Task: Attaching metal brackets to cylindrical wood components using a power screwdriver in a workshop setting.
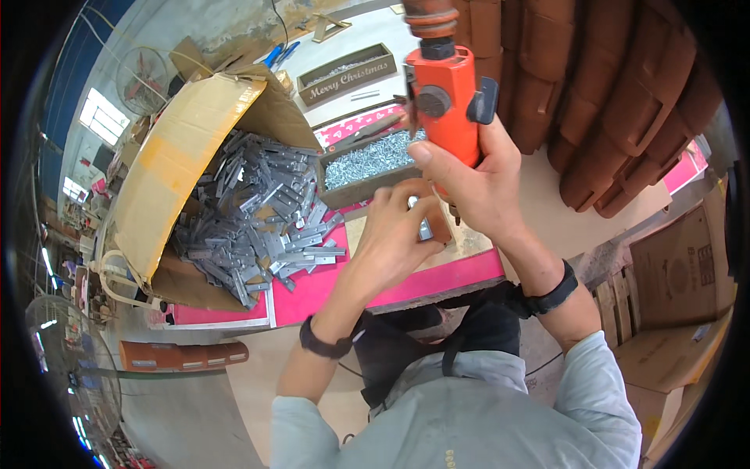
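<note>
My right hand (488,184) is wrapped round the body of an orange-red power driver (444,86), which stands upright with its tip pointing down. Low over the table, my left hand (394,230) has its fingers closed on a small grey metal bracket (425,228) at a reddish-brown piece (441,223). Part of that piece is hidden behind the fingers. Just beyond the hand, a wooden tray (332,192) holds a heap of small silver screws (371,160). Many loose grey metal brackets (269,187) spill out of a tipped cardboard box (176,168) to the left.
Curved reddish-brown pieces (617,94) stand stacked at the right. A lettered wooden box (348,74) sits farther back. Pink sheeting (453,273) covers the table's front edge. Another brown piece (183,356) lies at lower left, near a fan (70,375). Cardboard boxes (672,344) are at lower right.
</note>
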`<move>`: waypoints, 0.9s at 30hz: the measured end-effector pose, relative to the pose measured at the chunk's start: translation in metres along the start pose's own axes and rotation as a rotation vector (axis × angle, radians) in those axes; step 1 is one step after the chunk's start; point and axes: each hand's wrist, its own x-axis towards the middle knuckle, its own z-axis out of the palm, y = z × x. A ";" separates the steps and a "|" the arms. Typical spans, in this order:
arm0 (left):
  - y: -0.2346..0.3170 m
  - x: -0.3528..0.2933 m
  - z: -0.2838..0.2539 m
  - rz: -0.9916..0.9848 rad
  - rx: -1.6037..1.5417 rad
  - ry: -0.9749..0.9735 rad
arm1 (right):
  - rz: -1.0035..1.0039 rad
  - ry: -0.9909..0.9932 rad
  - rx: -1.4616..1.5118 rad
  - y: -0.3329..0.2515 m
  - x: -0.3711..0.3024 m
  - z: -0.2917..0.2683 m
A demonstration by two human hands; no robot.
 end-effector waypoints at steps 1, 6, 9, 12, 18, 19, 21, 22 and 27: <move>-0.006 0.008 0.011 0.087 0.026 0.053 | 0.012 0.011 0.054 -0.001 -0.001 -0.003; 0.004 0.049 0.030 -0.024 0.508 -0.409 | 0.019 0.034 0.007 0.003 -0.013 -0.016; 0.005 0.061 0.025 -0.052 0.675 -0.584 | 0.029 0.040 -0.011 0.005 -0.017 -0.022; 0.002 0.053 -0.002 -0.081 0.431 -0.557 | 0.125 0.026 0.054 -0.001 -0.020 -0.028; -0.040 -0.013 -0.002 -0.182 -0.241 -0.230 | 0.026 -0.003 -0.102 0.019 -0.020 -0.030; -0.043 -0.024 0.006 -0.164 -0.257 -0.162 | 0.029 -0.010 -0.096 0.021 -0.020 -0.028; -0.046 -0.033 0.010 -0.162 -0.298 -0.090 | 0.084 -0.010 -0.056 0.023 -0.020 -0.023; -0.047 -0.033 0.010 -0.168 -0.300 -0.088 | 0.087 -0.016 -0.055 0.026 -0.020 -0.021; -0.049 -0.027 0.006 -0.181 -0.326 -0.109 | 0.033 -0.042 -0.062 0.034 -0.020 -0.014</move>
